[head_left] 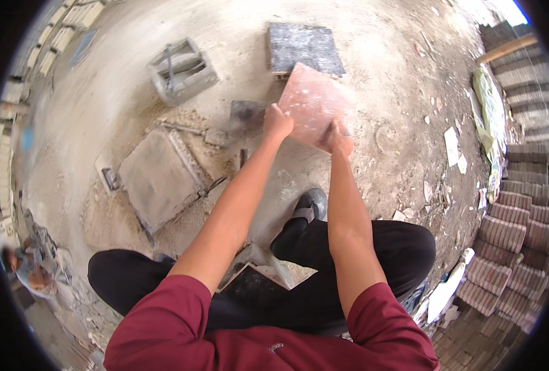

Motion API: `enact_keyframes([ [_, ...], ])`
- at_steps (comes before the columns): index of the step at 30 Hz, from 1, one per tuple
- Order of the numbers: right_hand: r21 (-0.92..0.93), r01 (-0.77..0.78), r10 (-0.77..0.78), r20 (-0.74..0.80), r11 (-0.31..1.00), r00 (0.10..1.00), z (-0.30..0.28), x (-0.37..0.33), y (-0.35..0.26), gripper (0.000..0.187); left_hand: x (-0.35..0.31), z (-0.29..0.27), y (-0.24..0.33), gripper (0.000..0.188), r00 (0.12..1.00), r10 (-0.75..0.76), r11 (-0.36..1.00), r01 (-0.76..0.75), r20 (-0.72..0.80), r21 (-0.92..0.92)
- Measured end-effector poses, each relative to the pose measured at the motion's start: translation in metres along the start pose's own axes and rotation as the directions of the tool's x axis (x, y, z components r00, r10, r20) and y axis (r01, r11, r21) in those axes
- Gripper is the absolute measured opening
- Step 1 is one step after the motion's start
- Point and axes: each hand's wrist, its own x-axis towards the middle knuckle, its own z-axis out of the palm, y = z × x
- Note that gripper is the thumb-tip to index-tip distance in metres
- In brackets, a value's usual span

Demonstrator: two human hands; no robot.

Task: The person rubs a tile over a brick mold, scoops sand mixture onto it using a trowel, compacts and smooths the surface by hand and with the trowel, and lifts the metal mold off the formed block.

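My left hand (pixel 277 123) and my right hand (pixel 341 140) are both closed on the near edge of a reddish square tile (pixel 316 105), one toward each near corner. The tile is held out in front of me, tilted, its surface streaked with whitish dust. Its far corner overlaps the near side of a dark grey square slab (pixel 305 48) on the ground. A small dark plate (pixel 247 114) lies just left of my left hand. To the left is a square mould (pixel 161 176) with a metal frame, dusty grey on top.
A grey box-like block (pixel 183 71) with a bar across it stands at the upper left. Stacked tiles (pixel 503 229) line the right side, near a pale green sheet (pixel 488 111) and paper scraps. Another person (pixel 33 272) is at the far left. My shoe (pixel 311 204) rests below my hands.
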Motion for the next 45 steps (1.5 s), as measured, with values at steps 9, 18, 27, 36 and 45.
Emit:
enact_keyframes([
  [9,0.227,0.440,-0.467,0.082,0.869,0.880,-0.034,-0.094,-0.153,0.091,-0.029,-0.219,0.012,0.083,0.992,0.012,0.988,-0.032,-0.128,-0.151],
  [18,0.236,0.756,-0.770,0.399,0.611,0.498,-0.001,-0.333,-0.201,0.066,-0.210,-0.343,-0.132,0.072,0.641,-0.233,0.968,0.077,-0.731,-0.240],
  [27,-0.148,0.704,-0.448,0.677,0.695,0.584,-0.013,-0.416,0.043,0.078,-0.406,-0.258,-0.214,0.085,0.512,-0.744,0.644,0.721,-0.429,-0.256],
  [36,-0.183,0.738,-0.471,0.665,0.650,0.579,-0.009,-0.390,0.036,0.075,-0.385,-0.242,-0.239,0.082,0.588,-0.701,0.707,0.646,-0.404,-0.287],
  [45,-0.191,0.724,-0.385,0.742,0.663,0.549,-0.030,-0.397,-0.007,0.080,-0.361,-0.276,-0.251,0.065,0.762,-0.461,0.846,0.224,-0.454,-0.484],
])
